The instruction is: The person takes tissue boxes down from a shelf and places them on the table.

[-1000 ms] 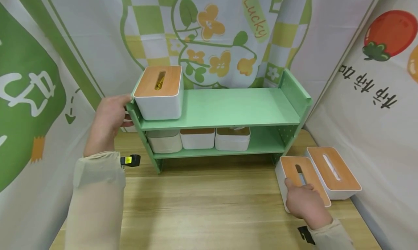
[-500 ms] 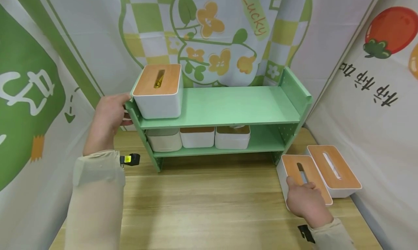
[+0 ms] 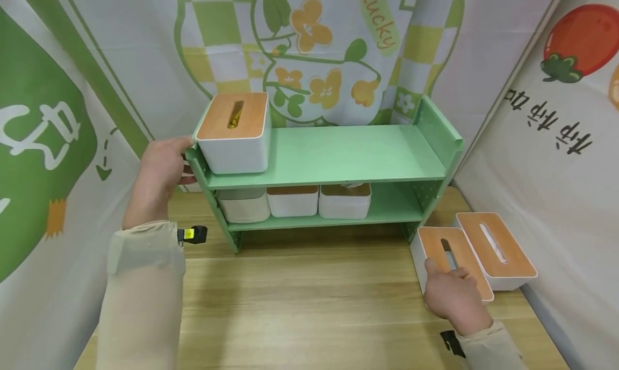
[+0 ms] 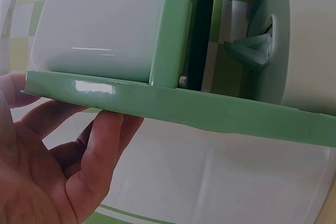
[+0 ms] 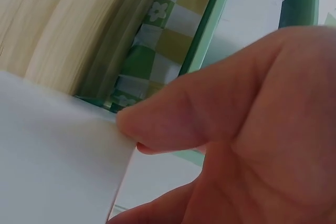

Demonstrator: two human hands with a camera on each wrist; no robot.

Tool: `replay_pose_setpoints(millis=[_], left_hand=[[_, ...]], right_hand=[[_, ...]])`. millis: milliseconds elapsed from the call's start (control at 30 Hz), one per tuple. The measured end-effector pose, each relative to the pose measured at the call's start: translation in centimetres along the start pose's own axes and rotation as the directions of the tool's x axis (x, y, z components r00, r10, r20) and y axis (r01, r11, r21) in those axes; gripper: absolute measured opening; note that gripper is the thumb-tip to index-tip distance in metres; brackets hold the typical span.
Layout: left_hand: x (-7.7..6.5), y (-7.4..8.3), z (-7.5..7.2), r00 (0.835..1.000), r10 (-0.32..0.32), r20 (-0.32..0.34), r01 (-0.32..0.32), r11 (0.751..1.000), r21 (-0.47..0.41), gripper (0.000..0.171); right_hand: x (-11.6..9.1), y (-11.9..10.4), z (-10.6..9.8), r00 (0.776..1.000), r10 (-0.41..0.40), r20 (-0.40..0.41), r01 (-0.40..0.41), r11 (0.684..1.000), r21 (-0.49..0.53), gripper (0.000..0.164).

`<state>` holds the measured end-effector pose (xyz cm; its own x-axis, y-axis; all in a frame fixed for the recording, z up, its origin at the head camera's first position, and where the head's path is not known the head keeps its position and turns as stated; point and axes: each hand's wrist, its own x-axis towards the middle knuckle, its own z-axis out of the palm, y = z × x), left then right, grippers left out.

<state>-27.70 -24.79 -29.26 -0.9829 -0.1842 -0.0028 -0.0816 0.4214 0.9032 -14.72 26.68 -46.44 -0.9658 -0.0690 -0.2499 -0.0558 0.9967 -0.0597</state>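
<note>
My left hand (image 3: 164, 163) grips the upper edge of the left side panel of a small green two-tier shelf (image 3: 338, 155); its fingers (image 4: 102, 140) lie against the panel's outer face. A white tissue box (image 3: 242, 156) with a wooden lid stands right inside that panel on the upper tier. At the right, my right hand (image 3: 452, 292) holds the near end of another wood-lidded tissue box (image 3: 437, 244), thumb at its left edge and fingers over the lid. In the right wrist view the thumb (image 5: 163, 119) touches the white box edge; the other fingertips are hidden.
Beside the held box lies a similar tissue box (image 3: 495, 246), close to the right curtain. The lower tier carries a cream box (image 3: 244, 206) and two wood-lidded boxes, one being this white box (image 3: 292, 202). Printed curtains surround the wooden table (image 3: 309, 305).
The head view has tilted slightly, so everything sits a little higher in it. Both hands and the boxes keep their places.
</note>
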Motion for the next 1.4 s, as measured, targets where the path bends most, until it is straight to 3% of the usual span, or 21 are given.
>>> replay_pose_setpoints(millis=[133,233,400,533,733,833,1033,1133,1200,1400], left_hand=[[-0.1,0.2,0.1,1.0,0.008,0.017,-0.008,1.0,0.017,0.051],[0.0,0.2,0.2,0.999,0.016,0.029,-0.017,0.999,0.034,0.05],[-0.1,0.1,0.1,1.0,0.013,0.003,-0.013,0.999,0.036,0.05],[-0.1,0.1,0.0,1.0,0.012,-0.002,-0.012,1.0,0.027,0.05],[0.2,0.0,0.1,1.0,0.014,-0.02,-0.015,1.0,-0.006,0.05],[0.2,-0.1,0.1,1.0,0.016,-0.026,-0.016,1.0,-0.004,0.051],[0.1,-0.1,0.2,1.0,0.015,-0.018,-0.015,1.0,0.007,0.055],[-0.1,-0.1,0.2,1.0,0.011,-0.011,-0.011,1.0,0.001,0.056],[-0.1,-0.1,0.2,1.0,0.008,-0.007,-0.008,1.0,0.0,0.056],[-0.2,-0.1,0.4,1.0,0.007,-0.017,-0.007,1.0,0.011,0.056]], right_hand=[[0.0,-0.4,-1.1,0.998,0.033,0.057,-0.036,0.998,0.057,0.035],[0.0,-1.4,-2.2,0.998,0.032,0.047,-0.036,0.995,0.095,0.045],[0.9,-5.2,-4.7,0.993,-0.065,-0.096,0.079,0.986,0.15,0.053],[1.9,-8.8,-6.4,0.957,-0.137,-0.254,0.173,0.977,0.125,0.043],[3.0,-13.0,-8.9,0.85,-0.263,-0.457,0.334,0.939,0.082,0.046],[3.6,-14.7,-10.1,0.778,-0.311,-0.547,0.415,0.907,0.074,0.055],[5.0,-17.8,-12.4,0.593,-0.422,-0.686,0.56,0.828,-0.026,0.06],[5.7,-19.5,-13.7,0.53,-0.472,-0.705,0.592,0.801,-0.091,0.061],[6.1,-20.6,-14.5,0.518,-0.498,-0.695,0.599,0.792,-0.121,0.061],[7.1,-23.9,-16.0,0.547,-0.547,-0.634,0.587,0.79,-0.175,0.063]])
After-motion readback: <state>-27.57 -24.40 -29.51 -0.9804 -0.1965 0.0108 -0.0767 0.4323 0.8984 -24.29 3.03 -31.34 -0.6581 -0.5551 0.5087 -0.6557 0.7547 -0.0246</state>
